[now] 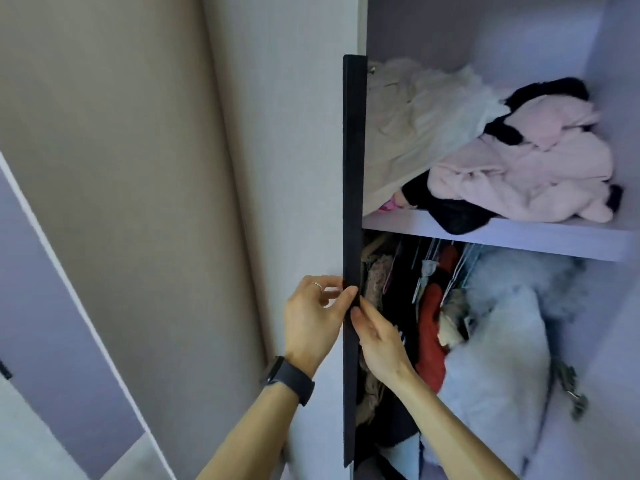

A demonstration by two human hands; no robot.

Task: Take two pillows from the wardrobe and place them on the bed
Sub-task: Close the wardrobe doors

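Note:
The wardrobe stands open on the right, its left door (pixel 298 168) swung toward me with a long black handle strip (pixel 353 168) along its edge. My left hand (pixel 313 320) pinches this strip from the outer side, thumb and fingers curled round it. My right hand (pixel 377 341) touches the strip's inner side with its fingers laid along it. A white pillow (pixel 498 375) stands upright in the lower compartment, right of the hanging clothes. Above it sits a fluffy white bundle (pixel 519 271). The bed is out of view.
An upper shelf (pixel 519 233) carries a cream blanket (pixel 412 126) and a pink-and-black plush garment (pixel 533 168). Hanging clothes (pixel 429 323), one red, fill the lower left. A metal hinge (pixel 571 389) sticks out from the right wall. A beige wall panel (pixel 121 168) lies left.

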